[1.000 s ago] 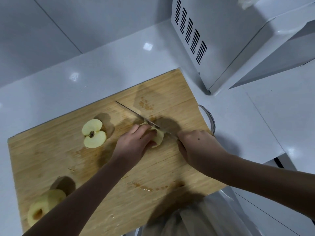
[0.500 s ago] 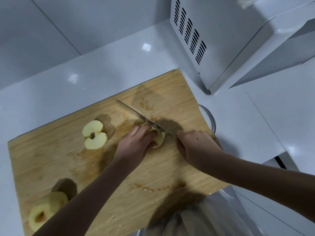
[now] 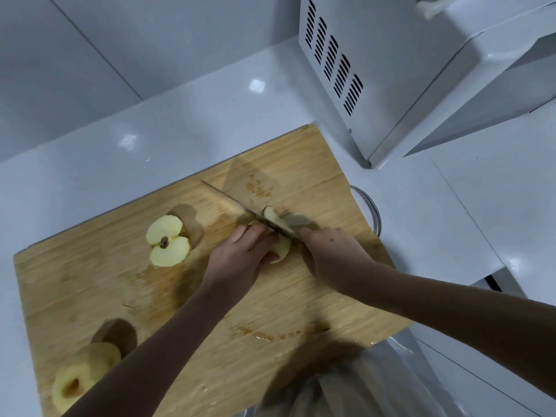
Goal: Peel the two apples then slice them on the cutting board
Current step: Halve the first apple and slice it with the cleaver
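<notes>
- Slicing is under way on the cutting board [image 3: 99,296], which lies on the white tabletop [image 3: 180,121]; the knife [image 3: 237,206] is driven down through an apple half [image 3: 281,249] near the board's middle.
- The right hand [image 3: 331,254] is clenched around the knife handle, which is hidden inside the grip; the left hand [image 3: 240,260] is pressed over the apple half, grasping it, with its fingertips [image 3: 255,228] just beside the blade.
- A cut finger is judged the main risk: the fingertips sit touching or nearly touching the blade, and a slip on the wet, peeled flesh could bring them under the edge.
- The piece being cut could be squeezed sideways, since it is rounded and juice is spread on the board.
- A freed slice [image 3: 275,218] lying on the far side of the blade could be dragged along when the knife is lifted.
- The whole peeled apple [image 3: 81,377] at the board's near left corner is partly hidden by the left forearm and could be knocked off the edge by it.
- Counted: one knife; one cutting board; one whole peeled apple; one untouched half [image 3: 168,240], cut face up with the core showing; one half under the knife; one loose slice clearly seen, more cannot be told.
- A glass bowl rim [image 3: 371,212] and a white microwave [image 3: 391,70] stand beyond the board's right edge.
</notes>
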Demonstrator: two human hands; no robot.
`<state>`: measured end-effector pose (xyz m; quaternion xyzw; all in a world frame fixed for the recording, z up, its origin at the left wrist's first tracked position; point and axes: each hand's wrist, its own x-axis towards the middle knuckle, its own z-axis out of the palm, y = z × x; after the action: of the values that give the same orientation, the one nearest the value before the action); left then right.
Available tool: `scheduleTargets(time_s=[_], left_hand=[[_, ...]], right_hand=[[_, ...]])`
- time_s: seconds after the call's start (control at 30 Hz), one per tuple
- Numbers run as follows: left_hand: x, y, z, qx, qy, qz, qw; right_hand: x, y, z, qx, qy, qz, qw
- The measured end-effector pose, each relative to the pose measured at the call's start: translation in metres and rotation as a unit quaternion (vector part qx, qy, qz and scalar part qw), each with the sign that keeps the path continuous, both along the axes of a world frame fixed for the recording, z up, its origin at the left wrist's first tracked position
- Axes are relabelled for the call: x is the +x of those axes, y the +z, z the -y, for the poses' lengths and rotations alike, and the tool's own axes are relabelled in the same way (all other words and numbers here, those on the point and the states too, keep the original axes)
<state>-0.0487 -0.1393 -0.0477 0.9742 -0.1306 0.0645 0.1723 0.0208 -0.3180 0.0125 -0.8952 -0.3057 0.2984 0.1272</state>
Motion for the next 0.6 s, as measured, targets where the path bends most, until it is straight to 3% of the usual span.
scheduleTargets(time_s=[0.13, 0.37, 0.6], left_hand=[[-0.002, -0.001, -0.002, -0.002, 0.000, -0.012, 1.000], [-0.002, -0.001, -0.002, -0.011, -0.002, -0.001, 1.000], [-0.002, -0.003, -0.001, -0.009, 0.002, -0.003, 1.000]], right_hand=[[0.003, 0.009, 0.009, 0.002, -0.026, -0.016, 1.000], [-0.011, 0.030, 0.023, 0.002, 0.018, 0.030, 0.999], [-0.003, 0.009, 0.001, -0.031, 0.005, 0.000, 1.000]])
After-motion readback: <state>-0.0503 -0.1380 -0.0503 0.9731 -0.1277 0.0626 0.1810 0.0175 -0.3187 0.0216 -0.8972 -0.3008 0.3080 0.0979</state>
